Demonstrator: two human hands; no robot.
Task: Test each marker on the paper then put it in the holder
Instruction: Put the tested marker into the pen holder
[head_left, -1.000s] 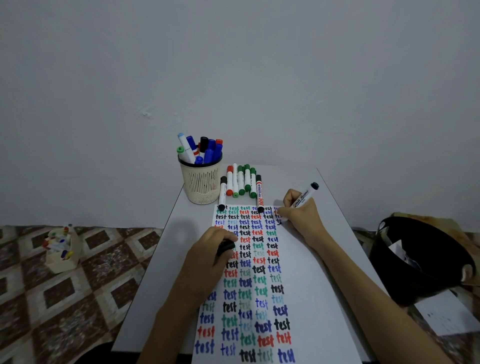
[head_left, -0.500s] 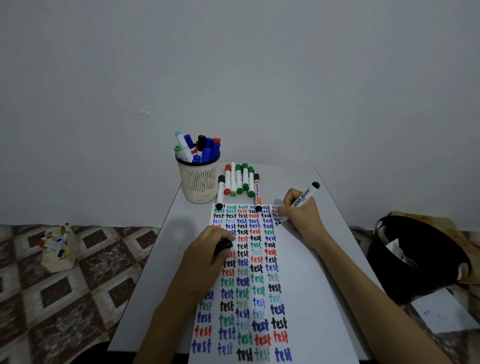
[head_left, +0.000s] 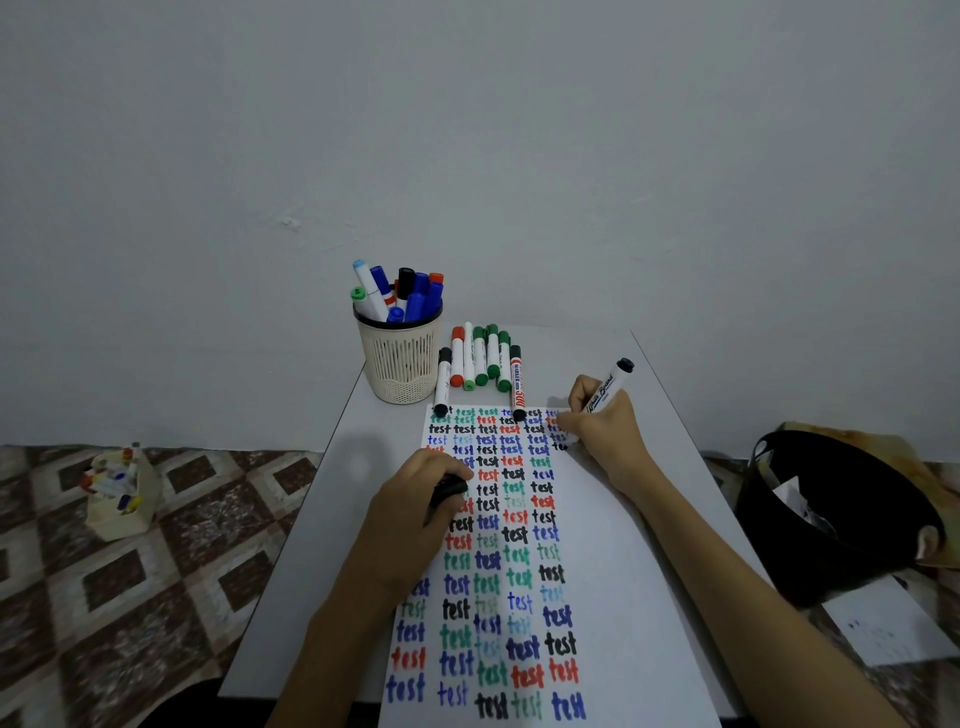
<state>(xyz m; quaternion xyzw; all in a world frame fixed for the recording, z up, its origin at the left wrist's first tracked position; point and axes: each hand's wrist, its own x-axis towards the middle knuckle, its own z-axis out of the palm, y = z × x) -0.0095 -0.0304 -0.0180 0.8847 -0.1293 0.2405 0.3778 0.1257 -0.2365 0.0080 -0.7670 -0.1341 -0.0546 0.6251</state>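
A white sheet of paper (head_left: 623, 597) lies lengthwise on a pale grey table (head_left: 322, 545), its left half filled with columns of the word "test" in black, blue, green and red. The left hand (head_left: 410, 525) rests on the paper's left edge, fingers curled round a black cap (head_left: 448, 491). Farther up, the right hand (head_left: 605, 434) grips a white marker (head_left: 609, 387) in a writing hold, tip down on the paper at the top of the last column, black end tilted up and to the right.

Just past the paper's far edge, a row of capped markers (head_left: 480, 358) lies side by side, black, red and green; the outer two overlap the sheet. Left of the row stands a cream mesh holder (head_left: 400, 364), with more markers (head_left: 410, 296) upright inside.

The brown and cream tiled floor (head_left: 156, 571) carries a small cream box (head_left: 122, 499) of pens on the left. On the right are a black bin (head_left: 831, 519) and a loose sheet (head_left: 893, 623). A plain grey wall (head_left: 467, 156) stands behind.
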